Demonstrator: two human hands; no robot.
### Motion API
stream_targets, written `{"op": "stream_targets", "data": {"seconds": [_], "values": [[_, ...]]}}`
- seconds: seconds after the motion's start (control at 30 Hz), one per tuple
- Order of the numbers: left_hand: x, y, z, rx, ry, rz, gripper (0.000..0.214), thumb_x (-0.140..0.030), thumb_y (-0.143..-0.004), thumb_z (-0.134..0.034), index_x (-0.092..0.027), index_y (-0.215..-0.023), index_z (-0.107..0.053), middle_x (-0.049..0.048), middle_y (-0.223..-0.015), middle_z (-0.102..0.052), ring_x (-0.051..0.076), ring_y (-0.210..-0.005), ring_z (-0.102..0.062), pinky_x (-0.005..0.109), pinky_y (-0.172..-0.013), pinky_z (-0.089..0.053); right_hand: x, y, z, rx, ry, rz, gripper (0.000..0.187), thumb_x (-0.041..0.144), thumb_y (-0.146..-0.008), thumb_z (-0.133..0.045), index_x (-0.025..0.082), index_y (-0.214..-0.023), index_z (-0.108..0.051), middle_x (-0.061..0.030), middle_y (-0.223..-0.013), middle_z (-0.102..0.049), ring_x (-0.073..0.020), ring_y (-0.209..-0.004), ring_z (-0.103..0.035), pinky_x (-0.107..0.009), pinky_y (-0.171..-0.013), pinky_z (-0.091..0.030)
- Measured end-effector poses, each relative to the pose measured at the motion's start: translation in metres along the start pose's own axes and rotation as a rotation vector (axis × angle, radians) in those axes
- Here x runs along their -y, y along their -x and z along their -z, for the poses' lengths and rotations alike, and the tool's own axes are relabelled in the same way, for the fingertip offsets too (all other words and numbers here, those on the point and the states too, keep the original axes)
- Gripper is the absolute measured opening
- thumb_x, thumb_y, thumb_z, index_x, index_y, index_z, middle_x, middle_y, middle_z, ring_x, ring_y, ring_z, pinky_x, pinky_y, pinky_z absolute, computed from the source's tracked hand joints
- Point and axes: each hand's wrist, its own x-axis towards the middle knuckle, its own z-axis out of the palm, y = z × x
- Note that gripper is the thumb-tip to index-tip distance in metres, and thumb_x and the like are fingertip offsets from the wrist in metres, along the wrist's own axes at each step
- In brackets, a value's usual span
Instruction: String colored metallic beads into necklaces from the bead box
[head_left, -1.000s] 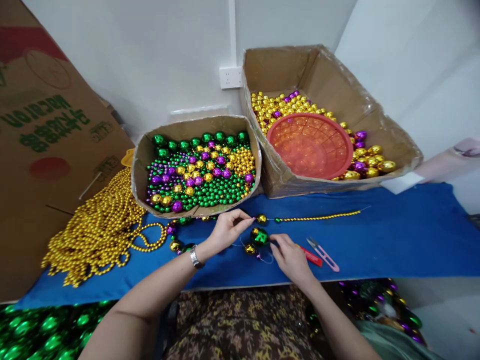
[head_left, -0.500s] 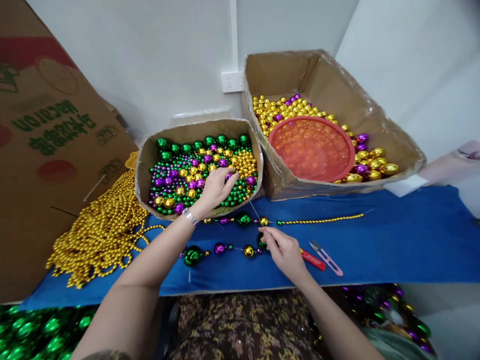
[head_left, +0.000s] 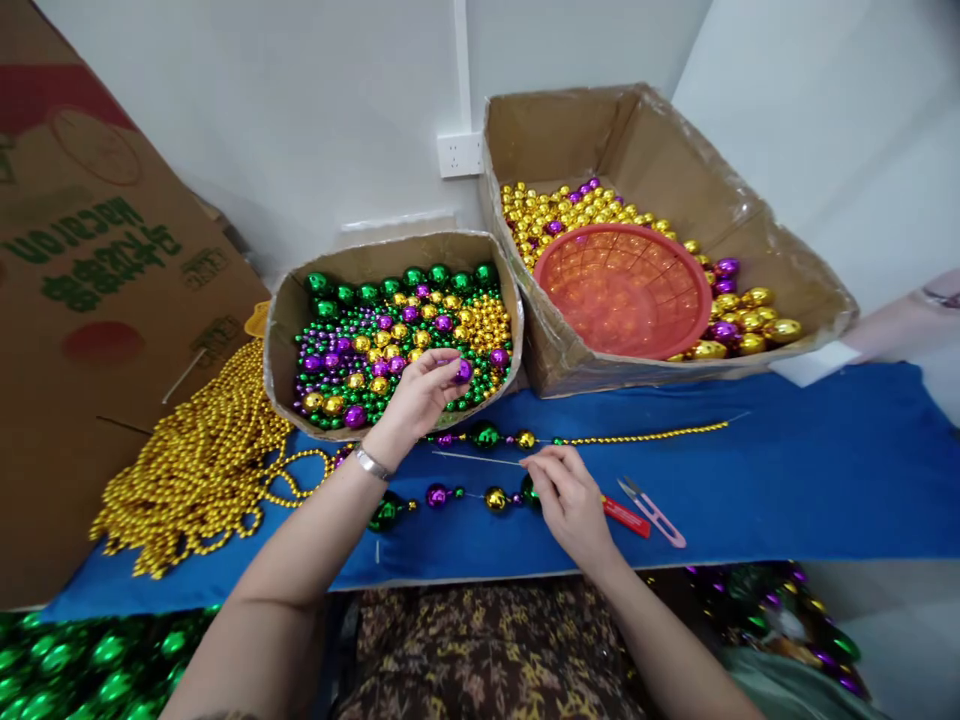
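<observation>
My left hand (head_left: pixel 421 392), with a metal watch band on the wrist, pinches a shiny purple bead (head_left: pixel 463 371) above the front right of the smaller bead box (head_left: pixel 506 262). Between the fingertips of my right hand (head_left: pixel 566 495) is a thin, straight needle (head_left: pixel 476 458) whose free end points left. Below it lies a strand of green, purple and gold beads, including a gold bead (head_left: pixel 496 499); part of the strand is under my right hand. A second beaded strand, with a large green bead (head_left: pixel 484 434) and a run of small gold beads (head_left: pixel 645 436), stretches behind the needle.
A bigger carton (head_left: pixel 585 375) at the back right holds gold and purple beads and a red plastic basket (head_left: pixel 547 300). Pink-handled snips (head_left: pixel 660 516) and a red-handled tool (head_left: pixel 626 517) lie right on the blue cloth (head_left: pixel 810 480). Gold bead chains (head_left: pixel 195 460) are heaped left.
My left hand has drawn back toward me from among the beads and now shows a purple bead in its fingers. The needle has swung from steeply upright to nearly level, pointing left.
</observation>
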Motion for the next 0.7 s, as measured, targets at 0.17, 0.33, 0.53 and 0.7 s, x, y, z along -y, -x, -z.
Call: {"op": "stream_targets", "data": {"seconds": [0.17,0.33,0.53,0.7], "values": [[0.004,0.021,0.004,-0.088,0.269,0.140,0.020,-0.021,-0.073,-0.073,-0.015,-0.089,-0.064,0.0036,-0.085,-0.068,0.015,-0.080,-0.068,0.029,-0.077,-0.057,0.003,0.002,0.002,-0.038,-0.024,0.044,0.020,0.022,-0.096,-0.049,0.019,-0.103,-0.068,-0.0056,-0.088,-0.063,-0.0149,-0.079,-0.064,-0.027,-0.074,-0.053],[0.006,0.028,0.004,-0.100,0.268,0.147,0.017,-0.022,-0.076,-0.071,-0.015,-0.090,-0.064,0.0041,-0.088,-0.069,0.016,-0.083,-0.069,0.028,-0.075,-0.058,0.005,0.003,0.003,-0.023,0.001,0.031,0.021,0.024,-0.097,-0.048,0.018,-0.102,-0.068,-0.0058,-0.086,-0.064,-0.0151,-0.076,-0.064,-0.027,-0.073,-0.054],[0.005,0.033,0.001,-0.080,0.254,0.097,0.020,-0.024,-0.074,-0.075,-0.015,-0.088,-0.065,0.0016,-0.081,-0.067,0.012,-0.074,-0.067,0.030,-0.079,-0.058,0.005,0.002,0.003,-0.014,0.023,0.038,0.022,0.024,-0.097,-0.048,0.018,-0.101,-0.068,-0.0059,-0.085,-0.064,-0.0151,-0.074,-0.064,-0.027,-0.073,-0.053],[0.006,0.033,0.000,-0.097,0.249,0.084,0.021,-0.023,-0.071,-0.077,-0.014,-0.087,-0.066,0.0021,-0.082,-0.066,0.012,-0.074,-0.065,0.031,-0.078,-0.058,0.003,0.003,0.004,-0.011,0.033,0.058,0.020,0.021,-0.097,-0.048,0.018,-0.102,-0.067,-0.0060,-0.085,-0.063,-0.0144,-0.074,-0.063,-0.026,-0.072,-0.053]]}}
